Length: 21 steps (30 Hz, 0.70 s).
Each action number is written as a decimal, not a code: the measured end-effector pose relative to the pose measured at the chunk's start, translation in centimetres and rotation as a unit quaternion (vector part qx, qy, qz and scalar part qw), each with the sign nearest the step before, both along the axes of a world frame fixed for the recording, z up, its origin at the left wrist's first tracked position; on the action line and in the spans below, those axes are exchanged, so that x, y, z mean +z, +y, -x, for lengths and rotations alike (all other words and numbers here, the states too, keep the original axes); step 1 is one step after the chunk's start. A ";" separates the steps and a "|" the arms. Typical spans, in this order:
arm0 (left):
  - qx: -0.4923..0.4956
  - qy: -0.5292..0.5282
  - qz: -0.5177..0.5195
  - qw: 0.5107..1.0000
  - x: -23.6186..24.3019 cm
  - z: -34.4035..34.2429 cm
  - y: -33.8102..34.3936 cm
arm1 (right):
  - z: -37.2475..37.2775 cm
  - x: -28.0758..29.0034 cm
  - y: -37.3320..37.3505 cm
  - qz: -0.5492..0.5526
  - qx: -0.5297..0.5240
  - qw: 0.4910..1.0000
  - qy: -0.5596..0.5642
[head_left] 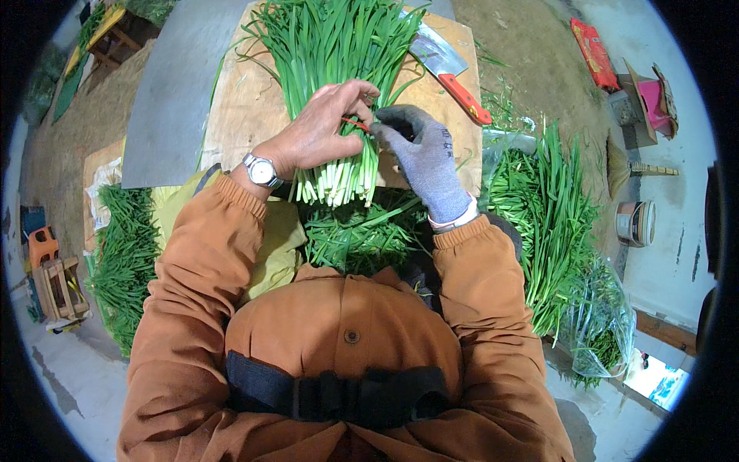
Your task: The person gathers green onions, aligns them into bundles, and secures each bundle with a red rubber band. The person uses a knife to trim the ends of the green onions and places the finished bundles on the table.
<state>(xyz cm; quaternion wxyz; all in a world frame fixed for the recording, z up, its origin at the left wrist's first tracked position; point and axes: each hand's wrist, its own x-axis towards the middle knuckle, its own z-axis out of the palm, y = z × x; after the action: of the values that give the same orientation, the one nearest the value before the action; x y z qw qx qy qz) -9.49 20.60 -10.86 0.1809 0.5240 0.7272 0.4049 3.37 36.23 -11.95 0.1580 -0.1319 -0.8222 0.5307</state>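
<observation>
A thick bunch of garlic chives (331, 46) lies on a wooden board (242, 115), its pale cut ends toward me. Over its lower stems lies my left hand (319, 127), bare and wearing a wristwatch, with fingers and thumb closed around the bunch. A thin red tie (355, 123) crosses the stems between the hands. At the right side of the bunch, my right hand (419, 146), in a grey glove, pinches at the end of this tie; the fingertips partly hide it. A cleaver (450, 73) with a red handle rests on the board's right side.
Loose chives (543, 215) are heaped to my right, beside a clear plastic bag (604, 316) of greens. Another green heap (127, 262) sits at left. More greens (362, 231) lie below the board. A bucket (635, 223) and an open cardboard box (637, 108) stand along the right wall.
</observation>
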 end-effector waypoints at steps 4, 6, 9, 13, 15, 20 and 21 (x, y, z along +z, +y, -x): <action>0.018 -0.047 -0.006 0.999 -0.1 -0.2 -0.2 | 0.6 -0.7 -1.0 0.069 -0.013 0.997 -0.012; 0.013 -0.056 -0.023 0.998 -0.3 -0.3 -0.3 | 0.8 -1.0 -1.6 0.056 -0.027 0.998 0.013; 0.022 -0.056 -0.055 0.997 -0.9 -0.3 -0.4 | 0.9 -1.3 -2.1 -0.040 -0.019 0.998 0.044; 0.067 -0.032 -0.115 0.991 -2.0 -0.6 -0.4 | 1.1 -1.4 -2.3 -0.131 -0.003 0.987 0.093; 0.106 0.033 -0.175 0.978 -2.3 -0.6 -0.3 | 1.3 -1.3 -2.4 -0.160 0.013 0.981 0.110; 0.193 0.140 -0.183 0.954 -2.4 -1.4 -0.8 | 1.7 -0.9 -2.2 -0.140 0.029 0.986 0.083; 0.217 0.176 -0.168 0.945 -2.3 -1.7 -1.1 | 1.7 -0.8 -2.2 -0.143 0.033 0.986 0.082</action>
<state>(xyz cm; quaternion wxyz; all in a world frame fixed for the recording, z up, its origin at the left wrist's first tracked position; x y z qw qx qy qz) -7.83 19.50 -13.18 -0.1332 0.4390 0.7652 0.4517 1.69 34.02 -12.75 0.2248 -0.0366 -0.8775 0.4220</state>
